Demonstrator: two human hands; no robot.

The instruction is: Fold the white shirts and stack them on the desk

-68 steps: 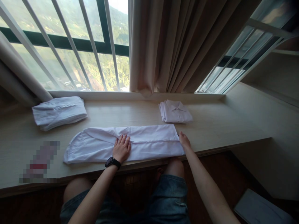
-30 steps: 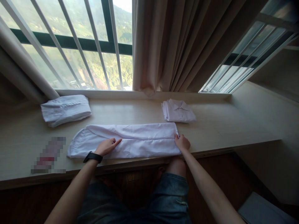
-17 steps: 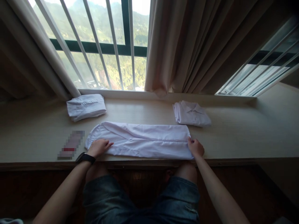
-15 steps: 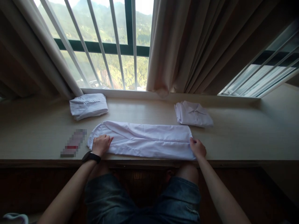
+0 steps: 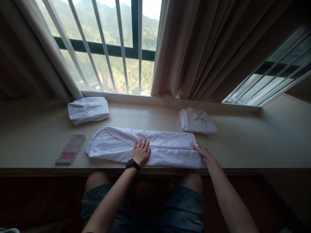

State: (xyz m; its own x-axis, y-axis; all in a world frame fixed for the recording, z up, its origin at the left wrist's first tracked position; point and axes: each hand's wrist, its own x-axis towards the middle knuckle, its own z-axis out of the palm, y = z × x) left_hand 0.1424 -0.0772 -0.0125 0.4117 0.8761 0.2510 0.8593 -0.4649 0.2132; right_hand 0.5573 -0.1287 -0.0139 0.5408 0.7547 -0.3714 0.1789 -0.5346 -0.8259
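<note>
Right, from the head camera: a long white shirt (image 5: pixel 155 149), folded into a narrow strip, lies flat along the near edge of the wooden ledge (image 5: pixel 243 142). The left hand (image 5: pixel 141 153) lies flat and open on the middle of it, fingers spread, a black watch (image 5: pixel 132 164) on the wrist. The right hand (image 5: pixel 203 152) rests at the strip's right end, fingers stretched out onto the cloth; whether it pinches the edge, I cannot tell. Behind, a folded white shirt (image 5: pixel 198 121) sits to the right near the curtain (image 5: pixel 194 48), and another folded pile (image 5: pixel 87 110) sits far left under the barred window (image 5: pixel 116 42). A blurred patch (image 5: pixel 70 150) lies just left of the strip.
</note>
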